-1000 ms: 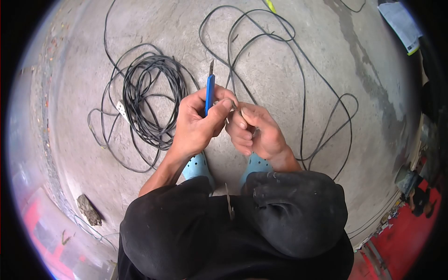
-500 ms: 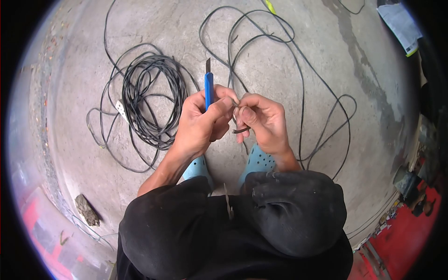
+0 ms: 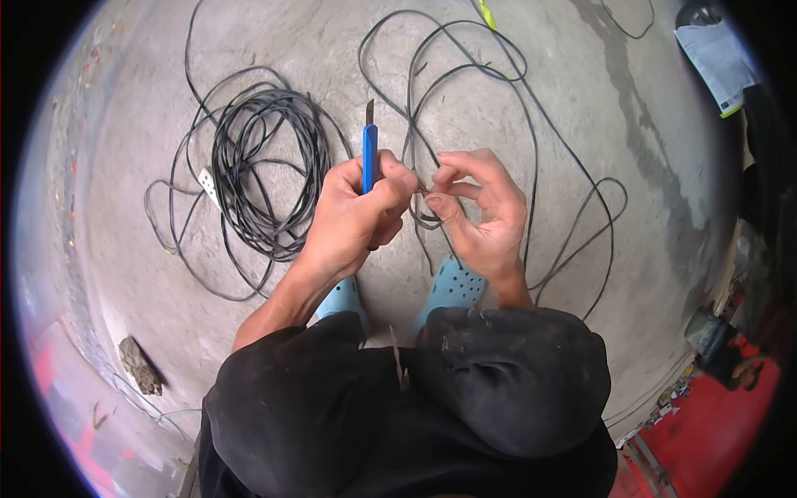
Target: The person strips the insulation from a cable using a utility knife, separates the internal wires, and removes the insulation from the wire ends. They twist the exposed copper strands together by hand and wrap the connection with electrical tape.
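Note:
My left hand (image 3: 353, 207) is closed around a blue utility knife (image 3: 370, 158), its blade out and pointing away from me. Between thumb and index finger the same hand also pinches the end of a dark cable (image 3: 429, 222). Thin brownish wires (image 3: 422, 190) stick out of that end toward the right. My right hand (image 3: 486, 212) has its thumb and a fingertip closed at these wires, while its index finger is raised and bent. Just below the fingers the cable curls in a small loop. Exactly how the right fingertips grip the wires is too small to see.
A coil of black cable (image 3: 270, 174) lies on the concrete floor at left, beside a white power strip (image 3: 208, 186). Loose cable loops (image 3: 531, 149) spread at right. My feet wear blue clogs (image 3: 457, 286). A stone (image 3: 139, 365) sits lower left; a printed packet (image 3: 716, 62) lies upper right.
My right hand has moved slightly right and its fingers have opened out from a tighter pinch. The cut cable piece across its fingers no longer shows there. My left hand still holds the knife.

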`<state>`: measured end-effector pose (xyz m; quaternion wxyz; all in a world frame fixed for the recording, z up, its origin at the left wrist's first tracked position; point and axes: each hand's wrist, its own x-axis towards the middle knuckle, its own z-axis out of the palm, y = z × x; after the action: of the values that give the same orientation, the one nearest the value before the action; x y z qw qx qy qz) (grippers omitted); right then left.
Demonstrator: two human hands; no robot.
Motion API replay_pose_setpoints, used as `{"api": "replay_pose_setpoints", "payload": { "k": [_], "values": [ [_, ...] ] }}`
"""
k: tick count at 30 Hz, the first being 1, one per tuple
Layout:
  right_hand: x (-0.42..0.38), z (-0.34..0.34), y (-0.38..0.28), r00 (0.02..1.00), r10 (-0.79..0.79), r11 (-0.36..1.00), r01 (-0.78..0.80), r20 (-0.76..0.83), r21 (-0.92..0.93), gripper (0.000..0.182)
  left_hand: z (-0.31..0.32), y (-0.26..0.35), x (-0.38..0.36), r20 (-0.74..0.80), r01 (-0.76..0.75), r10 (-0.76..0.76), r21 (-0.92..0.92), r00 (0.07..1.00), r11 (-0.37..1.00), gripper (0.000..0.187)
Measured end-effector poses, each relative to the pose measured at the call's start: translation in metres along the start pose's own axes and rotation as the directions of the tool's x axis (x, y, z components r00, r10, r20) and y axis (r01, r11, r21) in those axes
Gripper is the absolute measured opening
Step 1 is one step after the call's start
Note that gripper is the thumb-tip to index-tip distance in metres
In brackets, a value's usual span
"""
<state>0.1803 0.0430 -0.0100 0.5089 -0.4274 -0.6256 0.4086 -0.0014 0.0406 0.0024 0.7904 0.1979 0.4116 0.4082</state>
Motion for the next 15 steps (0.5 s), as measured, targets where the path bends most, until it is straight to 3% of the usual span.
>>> {"api": "replay_pose_setpoints", "payload": {
  "k": [1, 2, 4, 11, 15],
  "values": [
    [0.007, -0.004, -0.001, 0.984, -0.176, 0.968, 0.179, 0.03, -0.175, 0.023, -0.001, 0.0, 0.001, 0.022, 0.037, -0.036, -0.041, 0.999, 0.998, 0.015],
    [0.01, -0.007, -0.01, 0.983, -0.181, 0.96, 0.185, 0.038, -0.211, 0.023, -0.002, 0.0, 0.002, 0.048, 0.074, -0.07, -0.082, 0.996, 0.994, 0.015],
    [0.009, -0.012, -0.005, 0.987, -0.149, 0.969, 0.157, 0.055, -0.192, 0.02, -0.002, 0.002, 0.004, 0.118, 0.146, -0.129, -0.149, 0.985, 0.978, 0.013],
    [0.005, -0.012, -0.008, 0.99, 0.125, 0.991, -0.128, 0.058, 0.05, 0.023, -0.002, -0.002, 0.013, 0.144, 0.114, -0.093, -0.147, 0.985, 0.983, 0.013],
    [0.007, -0.013, -0.007, 0.983, 0.132, 0.987, -0.141, 0.127, 0.071, 0.027, -0.007, 0.001, 0.013, 0.171, 0.147, -0.114, -0.195, 0.979, 0.97, 0.005]
  ]
}}
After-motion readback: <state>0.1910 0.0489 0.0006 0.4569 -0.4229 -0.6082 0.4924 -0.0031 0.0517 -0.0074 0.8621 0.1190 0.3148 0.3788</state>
